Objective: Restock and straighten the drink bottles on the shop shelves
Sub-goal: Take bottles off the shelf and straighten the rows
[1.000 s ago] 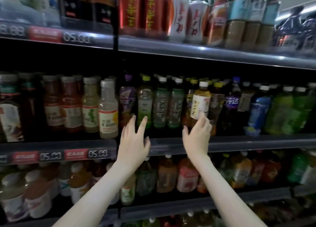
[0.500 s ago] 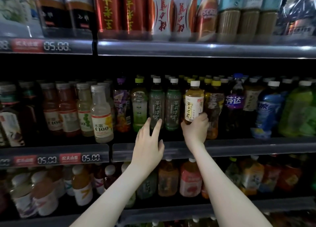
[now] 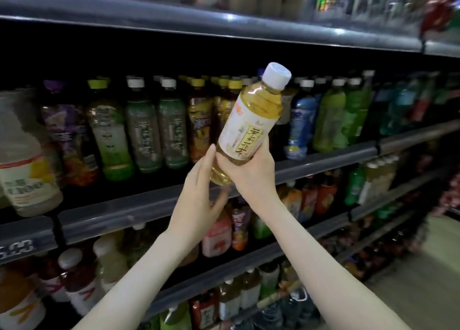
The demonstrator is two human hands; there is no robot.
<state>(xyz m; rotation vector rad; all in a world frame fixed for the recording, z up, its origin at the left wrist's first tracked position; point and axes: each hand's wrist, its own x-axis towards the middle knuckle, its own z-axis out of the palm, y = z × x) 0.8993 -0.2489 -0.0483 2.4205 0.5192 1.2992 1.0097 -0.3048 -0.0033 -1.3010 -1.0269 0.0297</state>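
bare forearms [image 3: 139, 275], slim left hand [image 3: 199, 205] and right hand [image 3: 251, 178].

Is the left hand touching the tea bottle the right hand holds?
Touching. The head view shows the left hand with straight fingers flush against the tea bottle near its base, which the right hand grips.

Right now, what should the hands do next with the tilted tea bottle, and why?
Probably tip the tea bottle upright and stand it on the middle shelf, label outward. The right hand grips it tilted, off the shelf, and the left hand touches its base, so it isn't shelved yet.
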